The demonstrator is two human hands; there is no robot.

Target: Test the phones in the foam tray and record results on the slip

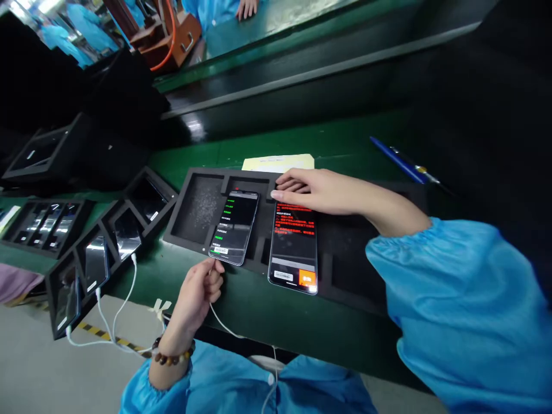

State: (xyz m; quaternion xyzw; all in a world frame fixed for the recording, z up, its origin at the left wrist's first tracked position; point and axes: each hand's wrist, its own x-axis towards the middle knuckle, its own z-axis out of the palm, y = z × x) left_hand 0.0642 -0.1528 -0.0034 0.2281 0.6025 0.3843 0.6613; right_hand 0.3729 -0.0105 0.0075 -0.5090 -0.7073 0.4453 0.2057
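My left hand (199,289) is closed in a pinch on a white charging cable (222,325) at the bottom edge of a phone. That phone (235,227) is lit with green and white text lines and lies tilted in a black foam tray (183,221). Whether the plug sits in its port is hidden by the fingers. My right hand (302,190) lies palm down over the top end of a second phone (294,247), fingers loosely bent and not wrapped round it. This phone shows red text and an orange button.
On the left, phones with white cables stand in an angled black tray (114,261); another tray (26,241) lies beyond. Yellow paper (280,163) lies behind the foam tray, and a blue pen (399,161) is at right. A co-worker's hand (247,8) rests across the bench.
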